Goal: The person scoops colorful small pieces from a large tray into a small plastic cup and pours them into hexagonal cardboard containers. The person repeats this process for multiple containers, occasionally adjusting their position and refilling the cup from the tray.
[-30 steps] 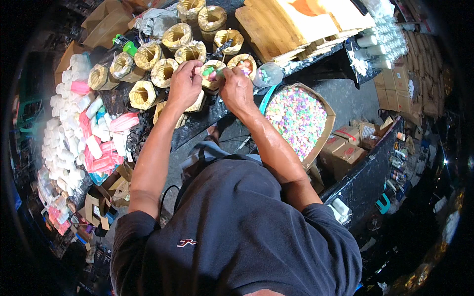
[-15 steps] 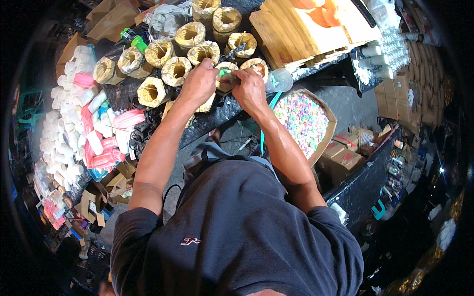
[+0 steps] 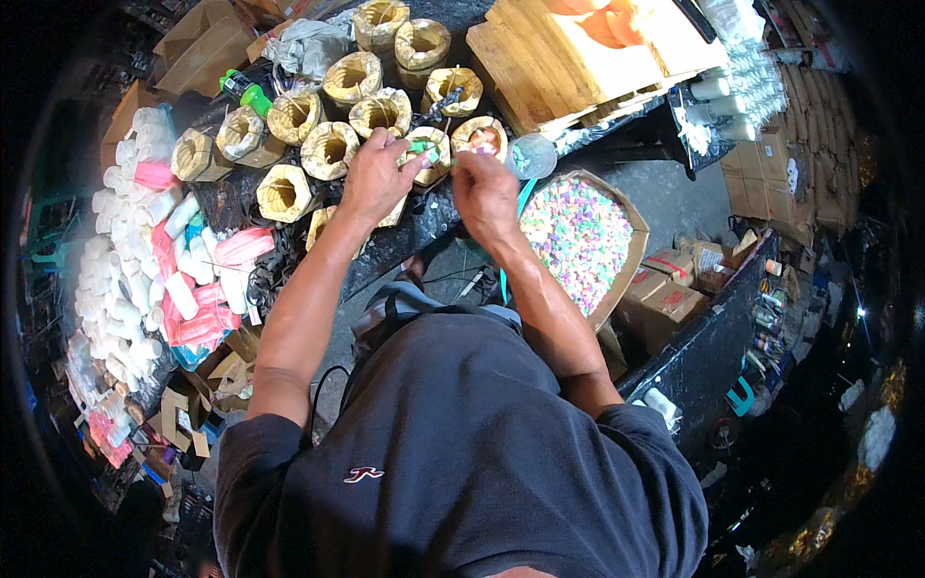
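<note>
My left hand is at the rim of an octagonal yellowish mould holding green pieces; its fingers are curled, with a small purple piece near the thumb, though what they grip is unclear. My right hand is closed just right of that mould, below another with orange-pink pieces inside; its fingertips are hidden. A translucent round cup stands to the right. Several similar moulds with hollow centres stand left of and behind my hands.
A cardboard bin of pastel chips sits below the table edge at right. White and pink cylinders pile up at left. Wooden boards lie at top right. Cardboard boxes and a black partition stand beyond the bin.
My right hand has moved right and down from the mould with green pieces, uncovering more around it. My left hand has stayed at that mould, its fingers shifting slightly. The whole view has also shifted somewhat.
</note>
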`<state>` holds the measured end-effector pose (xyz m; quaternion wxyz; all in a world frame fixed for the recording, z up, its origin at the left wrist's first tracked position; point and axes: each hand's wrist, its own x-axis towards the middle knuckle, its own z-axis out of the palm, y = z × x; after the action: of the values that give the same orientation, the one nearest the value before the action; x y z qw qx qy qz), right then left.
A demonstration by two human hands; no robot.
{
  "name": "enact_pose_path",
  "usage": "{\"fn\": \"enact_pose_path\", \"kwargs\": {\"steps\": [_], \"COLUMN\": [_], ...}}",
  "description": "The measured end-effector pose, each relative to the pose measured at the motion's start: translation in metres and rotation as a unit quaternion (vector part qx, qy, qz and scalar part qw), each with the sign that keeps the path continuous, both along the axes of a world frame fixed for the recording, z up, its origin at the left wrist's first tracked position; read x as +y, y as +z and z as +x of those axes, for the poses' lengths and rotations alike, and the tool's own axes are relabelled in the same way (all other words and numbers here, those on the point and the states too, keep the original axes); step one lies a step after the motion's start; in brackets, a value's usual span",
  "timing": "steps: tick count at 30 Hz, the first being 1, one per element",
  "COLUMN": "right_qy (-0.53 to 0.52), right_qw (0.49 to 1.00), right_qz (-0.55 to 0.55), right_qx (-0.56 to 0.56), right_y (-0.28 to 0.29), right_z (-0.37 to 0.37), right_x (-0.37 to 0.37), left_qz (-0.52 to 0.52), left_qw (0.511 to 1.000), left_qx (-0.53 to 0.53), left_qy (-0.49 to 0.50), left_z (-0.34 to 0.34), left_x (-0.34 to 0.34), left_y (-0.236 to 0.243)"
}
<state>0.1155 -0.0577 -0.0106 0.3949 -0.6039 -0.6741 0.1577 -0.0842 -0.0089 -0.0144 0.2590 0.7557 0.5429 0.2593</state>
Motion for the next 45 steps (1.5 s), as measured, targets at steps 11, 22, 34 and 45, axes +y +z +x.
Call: {"fn": "enact_pose_path", "kwargs": {"steps": [11,22,34,45], "right_qy": [-0.047,-0.09,-0.161,-0.156], "right_qw": [0.985,0.983,0.979,0.956], "right_qz": [-0.115,-0.153,-0.12,-0.1], "right_qx": [0.117,0.04,-0.04,0.227], "right_y": [0.009,0.052,0.032,-0.071], "right_z": [0.022,0.045,0.098,0.111], "right_x": [-0.015,-0.003,-0.016,-0.015], "left_qz": [0.008,0.096,0.072,-0.133], "left_qw": [0.995,0.988,0.981,0.973], "left_qx": [-0.079,0.049,0.134,-0.015], "left_qy": [-0.06,-0.109,-0.124,-0.188], "left_z": [0.018,0.062,0.069,0.089], "left_x": [-0.031,-0.029,-0.018,-0.103], "left_y": [0.029,0.024,0.018,0.022]}}
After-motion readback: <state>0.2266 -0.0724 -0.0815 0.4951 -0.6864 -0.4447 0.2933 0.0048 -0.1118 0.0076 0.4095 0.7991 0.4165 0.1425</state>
